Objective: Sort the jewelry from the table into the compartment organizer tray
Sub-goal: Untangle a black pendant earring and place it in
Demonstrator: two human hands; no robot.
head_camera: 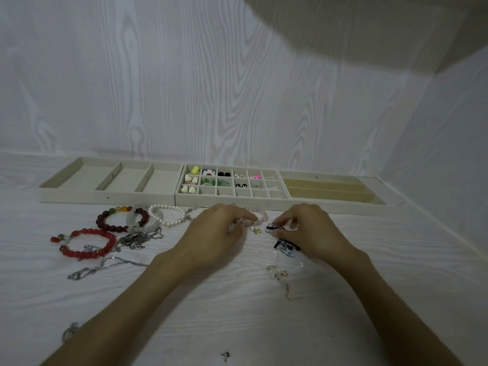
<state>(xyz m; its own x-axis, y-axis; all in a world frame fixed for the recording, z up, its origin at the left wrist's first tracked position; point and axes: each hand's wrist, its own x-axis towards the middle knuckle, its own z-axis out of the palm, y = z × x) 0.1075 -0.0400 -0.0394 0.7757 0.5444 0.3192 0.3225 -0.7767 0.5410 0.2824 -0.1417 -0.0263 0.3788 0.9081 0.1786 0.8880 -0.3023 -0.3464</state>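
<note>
While right hand [306, 228] pinches black-white earring [273, 228], left hand [216, 231] curled on white woodgrain table [264, 326].

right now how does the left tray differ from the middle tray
The left tray has three wide compartments, all bare; the middle tray has many small square cells. Several of the middle tray's cells already hold small pieces, whereas the left tray holds nothing. Both are beige, and they sit side by side against the wall.

White wood-grain table [343, 326]. On it: three beige trays at the back, the left tray [79, 192], the grid tray [229, 200] and the right tray [343, 207]. In front lie a red bead bracelet [87, 243], dark red bracelet [116, 220], pearl bracelet [169, 215], silver chains [140, 237] and small earrings [277, 270].
</note>
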